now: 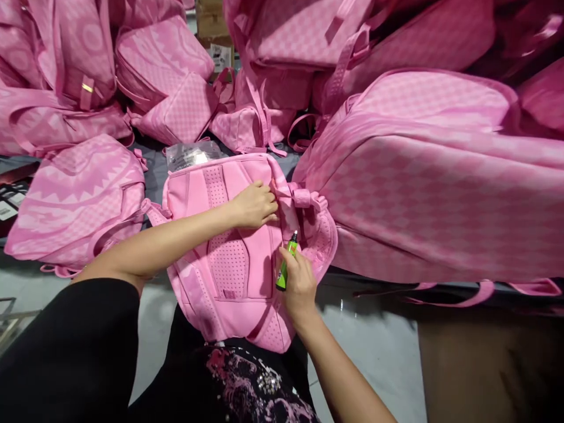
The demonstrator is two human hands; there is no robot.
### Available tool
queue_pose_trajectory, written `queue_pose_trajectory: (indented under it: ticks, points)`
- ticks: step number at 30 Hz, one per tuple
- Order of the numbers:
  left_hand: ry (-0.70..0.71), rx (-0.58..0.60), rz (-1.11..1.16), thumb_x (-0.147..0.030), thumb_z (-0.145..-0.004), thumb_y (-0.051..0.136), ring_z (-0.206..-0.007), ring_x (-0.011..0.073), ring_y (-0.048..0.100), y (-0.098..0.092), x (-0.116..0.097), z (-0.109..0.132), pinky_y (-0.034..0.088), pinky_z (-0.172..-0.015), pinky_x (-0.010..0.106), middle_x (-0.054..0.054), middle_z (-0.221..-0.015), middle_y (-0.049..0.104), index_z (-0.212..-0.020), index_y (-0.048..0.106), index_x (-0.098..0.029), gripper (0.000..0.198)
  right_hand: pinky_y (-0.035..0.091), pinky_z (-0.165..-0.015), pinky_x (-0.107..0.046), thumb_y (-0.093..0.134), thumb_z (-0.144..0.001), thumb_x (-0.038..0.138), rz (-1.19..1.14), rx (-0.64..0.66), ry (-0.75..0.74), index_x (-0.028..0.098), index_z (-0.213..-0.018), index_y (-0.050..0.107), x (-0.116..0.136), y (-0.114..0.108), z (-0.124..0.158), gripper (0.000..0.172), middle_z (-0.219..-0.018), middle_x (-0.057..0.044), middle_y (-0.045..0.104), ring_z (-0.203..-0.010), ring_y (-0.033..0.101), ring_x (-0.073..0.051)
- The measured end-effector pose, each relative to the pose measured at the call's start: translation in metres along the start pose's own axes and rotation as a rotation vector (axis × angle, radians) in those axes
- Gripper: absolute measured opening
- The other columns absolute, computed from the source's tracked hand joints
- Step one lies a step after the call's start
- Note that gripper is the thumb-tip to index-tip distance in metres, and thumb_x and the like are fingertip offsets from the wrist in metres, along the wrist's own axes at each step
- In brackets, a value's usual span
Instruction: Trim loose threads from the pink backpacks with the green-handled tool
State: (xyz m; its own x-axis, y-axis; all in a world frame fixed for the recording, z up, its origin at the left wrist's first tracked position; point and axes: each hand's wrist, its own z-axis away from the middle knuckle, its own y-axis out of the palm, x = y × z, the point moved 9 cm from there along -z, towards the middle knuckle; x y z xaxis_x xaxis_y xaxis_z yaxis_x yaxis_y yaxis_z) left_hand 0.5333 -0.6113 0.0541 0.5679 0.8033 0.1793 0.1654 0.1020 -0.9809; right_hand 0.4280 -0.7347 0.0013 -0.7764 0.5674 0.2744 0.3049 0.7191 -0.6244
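A pink backpack (258,257) rests across my lap against the table edge, its padded back panel facing up. My left hand (255,205) is closed at the upper right of that panel, near a strap end; what its curled fingers grip is hidden. Just below, my right hand (299,282) holds a green marker (287,264) with a black end, its pale tip pointing up and uncapped. The marker is close to the bag's right side seam. A perforated shoulder strap (326,241) loops out to the right of the bag.
Large pink checkered bags (440,205) stand to the right. Another pink backpack (83,200) lies at the left, and more are heaped behind. A clear plastic bag (194,155) sits beyond the backpack. A brown cardboard box (211,20) shows at the back.
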Motion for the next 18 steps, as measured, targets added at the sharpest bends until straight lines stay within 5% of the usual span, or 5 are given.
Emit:
queue_pose_trajectory:
  ticks: [5, 8, 13, 15, 18]
  points:
    - [0.097, -0.002, 0.051, -0.051, -0.099, 0.047, -0.098, 0.0252, 0.057, -0.002, -0.007, 0.010, 0.036, -0.088, 0.042, 0.010, -0.096, 0.069, -0.090, 0.071, -0.018, 0.041, 0.054, -0.081, -0.039, 0.051, -0.096, 0.011, -0.011, -0.063, -0.016, 0.026, -0.149, 0.036, -0.003, 0.011, -0.004, 0.057, -0.113, -0.014, 0.067, -0.101, 0.067, -0.026]
    - [-0.029, 0.057, 0.064, -0.057, -0.095, 0.052, -0.111, 0.0275, 0.053, -0.008, 0.035, 0.012, 0.033, -0.103, 0.047, 0.008, -0.102, 0.068, -0.085, 0.070, -0.018, 0.045, 0.054, -0.081, -0.039, 0.050, -0.096, 0.010, -0.042, -0.051, -0.022, 0.026, -0.147, 0.038, -0.005, 0.016, -0.001, 0.055, -0.114, -0.014, 0.067, -0.101, 0.067, -0.025]
    - [-0.202, -0.012, 0.076, -0.062, -0.092, 0.048, -0.137, 0.0319, 0.036, -0.043, 0.114, 0.021, 0.005, -0.120, 0.059, 0.009, -0.118, 0.060, -0.085, 0.067, -0.013, 0.052, 0.054, -0.077, -0.038, 0.048, -0.096, 0.010, -0.199, -0.022, 0.006, 0.021, -0.138, 0.049, -0.009, 0.013, 0.003, 0.044, -0.106, -0.012, 0.071, -0.094, 0.069, -0.024]
    - [-0.229, -0.052, 0.086, -0.062, -0.092, 0.048, -0.142, 0.0327, 0.031, -0.049, 0.114, 0.027, 0.001, -0.120, 0.062, 0.008, -0.128, 0.057, -0.089, 0.066, -0.015, 0.051, 0.055, -0.077, -0.036, 0.054, -0.096, 0.016, -0.306, -0.034, 0.102, 0.021, -0.129, 0.055, -0.015, 0.007, -0.003, 0.034, -0.103, -0.010, 0.072, -0.090, 0.070, -0.022]
    - [-0.157, -0.063, 0.120, -0.068, -0.087, 0.056, -0.141, 0.0332, 0.032, -0.036, 0.074, 0.032, 0.006, -0.121, 0.062, 0.009, -0.139, 0.052, -0.097, 0.065, -0.017, 0.053, 0.058, -0.066, -0.031, 0.059, -0.097, 0.032, -0.567, -0.097, 0.483, 0.022, -0.118, 0.054, -0.040, 0.004, -0.018, 0.024, -0.091, -0.004, 0.071, -0.074, 0.071, -0.018]
